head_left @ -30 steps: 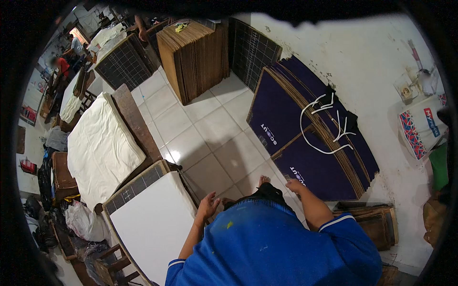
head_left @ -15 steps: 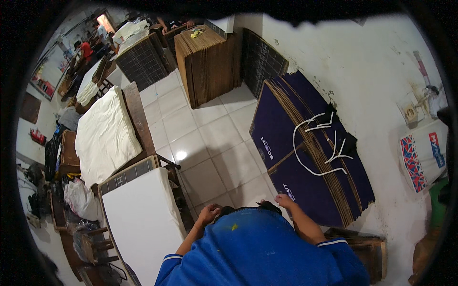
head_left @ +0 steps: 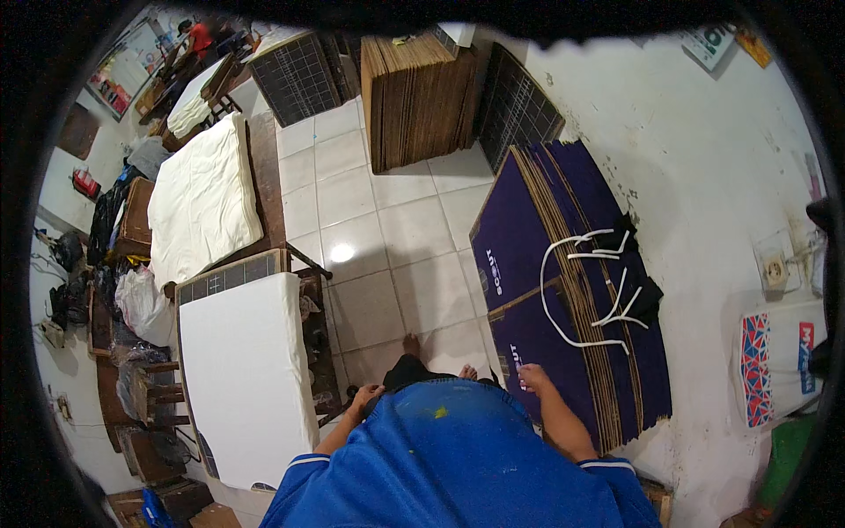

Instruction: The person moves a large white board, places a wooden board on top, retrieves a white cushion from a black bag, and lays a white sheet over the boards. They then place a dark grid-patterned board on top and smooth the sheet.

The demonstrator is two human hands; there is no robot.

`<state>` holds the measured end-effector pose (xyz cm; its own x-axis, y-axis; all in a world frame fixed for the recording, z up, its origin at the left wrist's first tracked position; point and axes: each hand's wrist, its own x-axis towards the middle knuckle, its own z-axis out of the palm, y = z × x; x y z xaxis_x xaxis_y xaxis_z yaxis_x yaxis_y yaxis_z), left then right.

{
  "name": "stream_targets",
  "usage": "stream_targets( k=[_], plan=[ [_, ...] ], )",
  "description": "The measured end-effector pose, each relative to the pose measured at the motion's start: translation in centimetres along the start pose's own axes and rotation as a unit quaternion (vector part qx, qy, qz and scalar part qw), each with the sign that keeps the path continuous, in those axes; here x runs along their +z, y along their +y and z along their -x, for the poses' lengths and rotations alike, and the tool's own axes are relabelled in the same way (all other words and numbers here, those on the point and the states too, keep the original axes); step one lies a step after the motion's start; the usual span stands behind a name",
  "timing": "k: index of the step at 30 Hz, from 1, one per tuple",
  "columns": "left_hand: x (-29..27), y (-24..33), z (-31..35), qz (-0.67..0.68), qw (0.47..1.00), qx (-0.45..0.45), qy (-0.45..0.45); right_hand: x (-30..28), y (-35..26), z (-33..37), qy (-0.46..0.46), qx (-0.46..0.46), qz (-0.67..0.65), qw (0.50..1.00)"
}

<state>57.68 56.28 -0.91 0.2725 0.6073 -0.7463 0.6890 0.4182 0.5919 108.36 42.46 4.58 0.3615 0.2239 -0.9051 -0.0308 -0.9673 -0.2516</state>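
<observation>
My left hand [head_left: 365,398] hangs at my side against my dark shorts [head_left: 407,373], fingers loosely bent and nothing seen in them. To its left is white cloth [head_left: 246,378] spread on a dark gridded board [head_left: 231,280]. My right hand [head_left: 534,380] hangs in front of a stack of boards dressed in purple fabric [head_left: 519,304]; its fingers are slack and appear to hold nothing. Whether it touches the fabric I cannot tell. White cords [head_left: 547,299] lie looped across the stack's edges.
Cream cloth [head_left: 204,194] covers a table at the left. Ahead, a thick stack of brown boards [head_left: 418,110] stands on the tiled floor [head_left: 352,216], beside gridded boards [head_left: 519,99]. A plastic bag [head_left: 143,299] lies far left. A person in red [head_left: 201,37] is in the distance.
I have stepped forward and the view has turned slightly left. My bare feet now show below me. My right hand has come alongside the purple stack; both hands still hang low.
</observation>
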Motion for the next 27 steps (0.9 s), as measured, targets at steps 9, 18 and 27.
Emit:
stream_targets(
  k=[9, 18, 27],
  plan=[
    [-4.9, 3.8, -10.1, -0.034, 0.999, -0.006, -0.005, 3.6, -7.3, -5.3, -0.088, -0.122, 0.042, 0.988],
    [-15.8, 13.7, -19.8, 0.023, 0.999, 0.026, 0.029, 1.5, -20.5, -6.7, 0.016, -0.065, 0.052, 0.996],
    [-23.1, 12.5, -24.1, 0.036, 0.995, -0.03, 0.086, 5.6, -31.4, -12.3, -0.033, -0.187, 0.182, 0.965]
  ],
)
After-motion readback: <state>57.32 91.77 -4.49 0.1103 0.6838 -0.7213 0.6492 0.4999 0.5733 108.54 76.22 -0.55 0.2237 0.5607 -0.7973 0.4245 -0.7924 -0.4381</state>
